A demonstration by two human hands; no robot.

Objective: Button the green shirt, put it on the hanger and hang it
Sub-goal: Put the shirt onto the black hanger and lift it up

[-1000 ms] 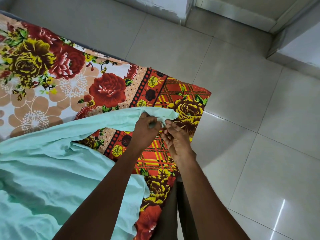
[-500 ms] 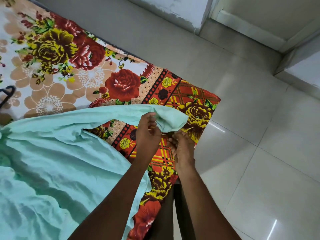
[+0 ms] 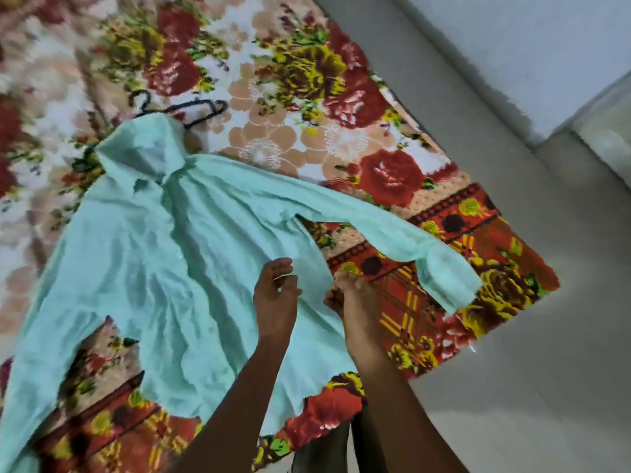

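The pale green shirt (image 3: pixel 164 254) lies spread front-up on the flowered bedsheet (image 3: pixel 307 73), collar at the far end. Its right sleeve stretches toward the bed's corner, and the cuff (image 3: pixel 444 278) lies free there. A black hanger (image 3: pixel 201 109) lies by the collar, partly under it. My left hand (image 3: pixel 276 295) hovers over the shirt's right side with fingers loosely apart and nothing in it. My right hand (image 3: pixel 355 302) is at the shirt's side edge below the armpit, fingers bunched downward. Motion blur hides whether it grips the cloth.
The bed's corner (image 3: pixel 546 281) ends to the right of my hands, with grey tiled floor (image 3: pixel 512 387) beyond it. A white wall base (image 3: pixel 546 46) runs along the top right. My legs stand against the bed's near edge.
Both hands have let go of the sleeve cuff, which now lies on the bed. My view has swung left and back, bringing the whole shirt and hanger into sight. The hands moved toward the shirt's body.
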